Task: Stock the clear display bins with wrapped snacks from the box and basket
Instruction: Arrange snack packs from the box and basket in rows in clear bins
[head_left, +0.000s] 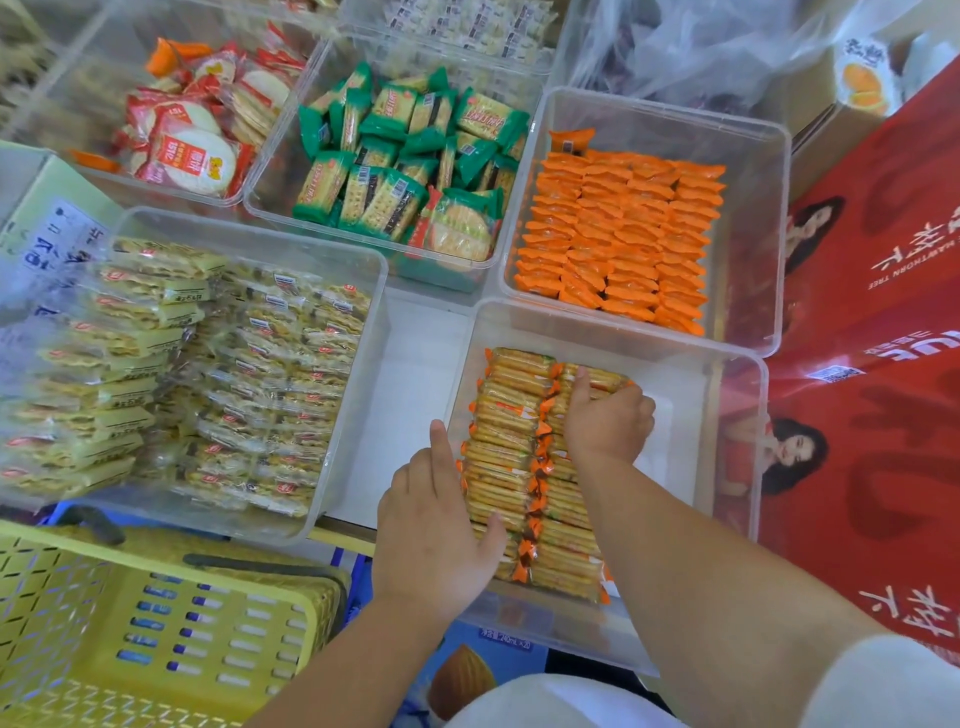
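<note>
— Where are we finding the stock right now?

— We are looking at the clear rectangular plastic bin (675, 457) at 5 o'clock of the display. The slim cracker packets with crimped orange ends (509, 441) are standing on edge inside it in two rows, hugging its 9 o'clock wall, while the strip of floor toward 3 o'clock is lying bare.

— And what are our hands doing?

— Our left hand (434, 535) is lying open, forefinger straight along the 9 o'clock wall and thumb resting on the near packets. Our right hand (608, 418) is sitting on the far end of the second row, fingers curling down its 3 o'clock side. We are not able to tell whether they are pinching a packet or only pressing.

— What are we worrying about?

— We are judging that the second row is leaning on nothing at 3 o'clock, so a careless lift of the right hand may be tipping packets into that gap. Pressing too hard may be cracking the biscuits. The yellow perforated plastic basket (156, 623) at 7 o'clock is sitting near our left forearm, so a wide swing may be knocking it
</note>
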